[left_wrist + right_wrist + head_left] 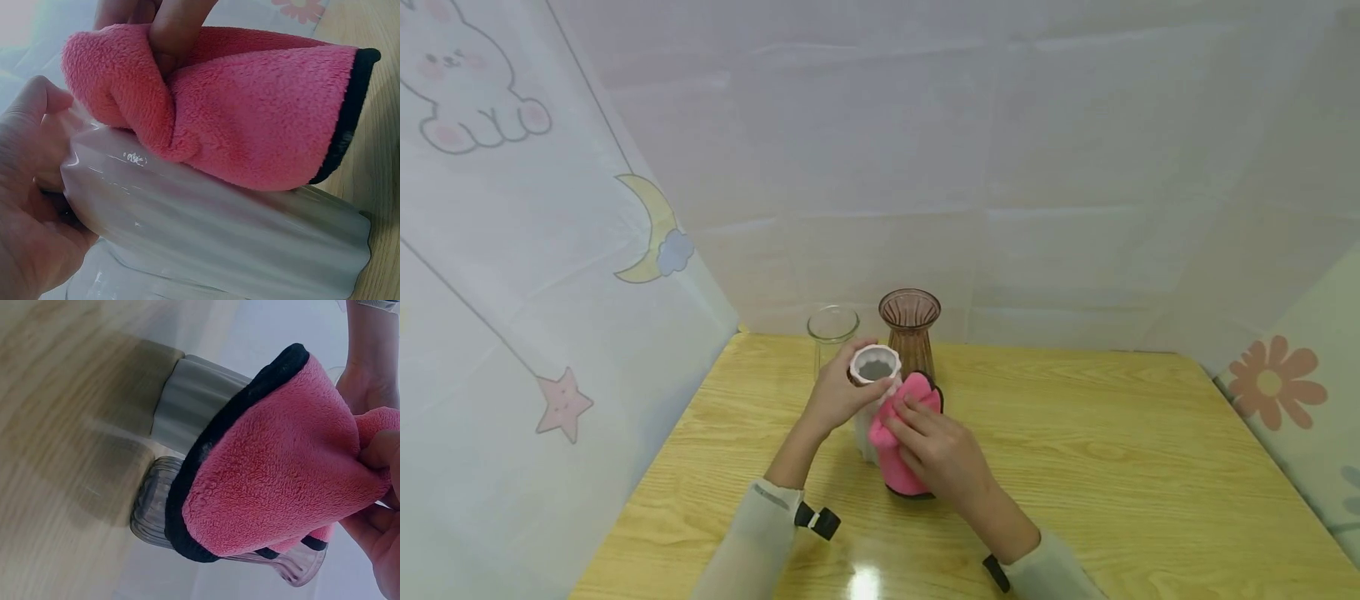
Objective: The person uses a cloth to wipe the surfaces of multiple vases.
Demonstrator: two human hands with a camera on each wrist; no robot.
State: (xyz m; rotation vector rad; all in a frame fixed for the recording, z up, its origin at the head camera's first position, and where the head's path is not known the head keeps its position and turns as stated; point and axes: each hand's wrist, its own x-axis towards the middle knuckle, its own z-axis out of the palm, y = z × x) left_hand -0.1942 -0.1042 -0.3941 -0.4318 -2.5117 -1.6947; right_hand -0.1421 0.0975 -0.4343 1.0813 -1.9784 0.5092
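A white ribbed vase (867, 433) stands upright on the wooden table, its scalloped mouth facing up. My left hand (841, 390) grips it around the neck, just below the rim. In my right hand (947, 454) is a pink cloth (901, 467) with black edging, bunched between fingers and thumb. The cloth lies against the vase's upper right side in the left wrist view, where the glossy ribbed wall (212, 231) shows beneath it. From the right wrist, the hanging cloth (281, 462) hides much of the vase (194, 403).
Behind the white vase stand a clear glass vase (833, 327) on the left and a purplish-brown ribbed glass vase (912, 333) on the right, both close by. The wooden table (1097, 450) meets a pale sheet wall (1075, 208) at the back.
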